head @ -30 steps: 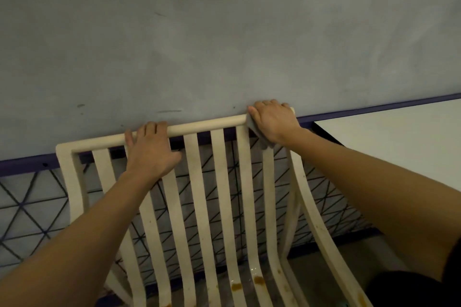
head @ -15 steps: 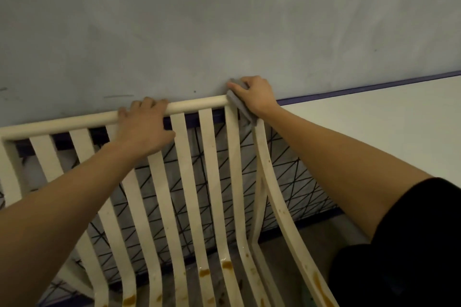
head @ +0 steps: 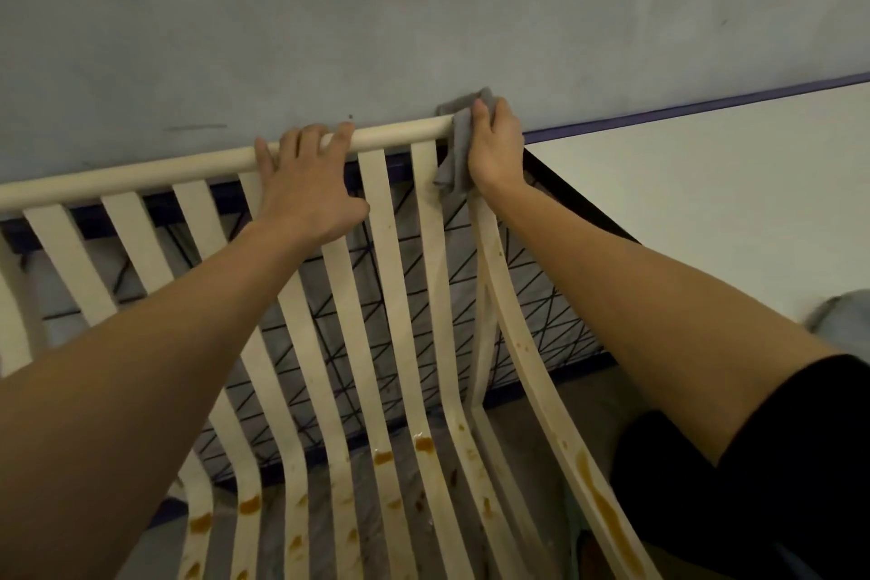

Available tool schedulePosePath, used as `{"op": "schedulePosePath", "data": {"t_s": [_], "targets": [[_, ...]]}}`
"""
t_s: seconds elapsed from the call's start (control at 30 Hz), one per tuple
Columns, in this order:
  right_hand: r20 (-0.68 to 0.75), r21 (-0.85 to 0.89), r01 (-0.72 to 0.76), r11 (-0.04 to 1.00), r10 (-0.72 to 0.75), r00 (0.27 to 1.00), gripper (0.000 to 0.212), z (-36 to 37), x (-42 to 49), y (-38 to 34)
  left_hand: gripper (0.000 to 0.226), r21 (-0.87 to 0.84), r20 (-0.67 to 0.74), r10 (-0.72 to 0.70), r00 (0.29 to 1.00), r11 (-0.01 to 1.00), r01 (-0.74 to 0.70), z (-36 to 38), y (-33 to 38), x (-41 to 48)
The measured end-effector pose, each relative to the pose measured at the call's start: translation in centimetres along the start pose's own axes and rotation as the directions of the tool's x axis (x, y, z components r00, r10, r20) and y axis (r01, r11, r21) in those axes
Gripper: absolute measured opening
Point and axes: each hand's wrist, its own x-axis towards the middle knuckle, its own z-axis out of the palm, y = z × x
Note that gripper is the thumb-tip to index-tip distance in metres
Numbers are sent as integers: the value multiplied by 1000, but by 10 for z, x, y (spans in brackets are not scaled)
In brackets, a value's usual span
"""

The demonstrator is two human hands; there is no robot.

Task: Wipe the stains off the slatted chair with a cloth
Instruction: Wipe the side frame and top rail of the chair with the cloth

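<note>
step: wiping chair [head: 390, 297] top corner, upper centre | right hand [head: 494, 146] clenches cloth [head: 459, 141] | left hand [head: 310, 184] grasps rail, bracing | advice: press firmly, drag down stained right rail

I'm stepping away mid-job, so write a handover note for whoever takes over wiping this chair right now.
Left hand: grips the chair by its top rail.
Right hand: holds the cloth wrapped over the rail's right corner.
Done: the upper back looks clean; how much of it was wiped cannot be told.
Left: brown stains across the seat, and a long streak down the right side rail. The cloth has to work down to them.
</note>
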Motion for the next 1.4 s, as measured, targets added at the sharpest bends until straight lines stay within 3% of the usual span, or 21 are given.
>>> {"op": "schedulePosePath", "data": {"t_s": [0.1, 0.2, 0.37, 0.5, 0.73, 1.03, 1.4], "targets": [[39, -305, 261, 916, -262, 964, 25, -6, 2, 8, 87, 2, -18, 9, 1000, 1000, -9, 3, -3, 0], [1, -438, 304, 846, -337, 941, 30, -22, 8, 10, 87, 1, -32, 16, 999, 1000, -16, 4, -3, 0], [-10, -156, 131, 979, -134, 991, 29, -20, -8, 4, 88, 5, -19, 13, 1000, 1000, -13, 5, -2, -2], [-20, -127, 72, 989, -75, 997, 35, -11, -33, 17, 87, -2, -22, 19, 1000, 1000, -19, 5, -2, -1], [16, -99, -26, 995, 28, 999, 27, -27, -64, 41, 91, 21, -46, 19, 999, 1000, -18, 8, -2, 0], [82, 144, -165, 976, 154, 985, 38, -27, -71, 41, 92, 30, -48, 27, 999, 999, -25, 9, -2, -1], [182, 161, -169, 972, 139, 974, 39, -41, -72, 63, 93, 36, -47, 15, 999, 999, -13, 11, 1, -1]]}}
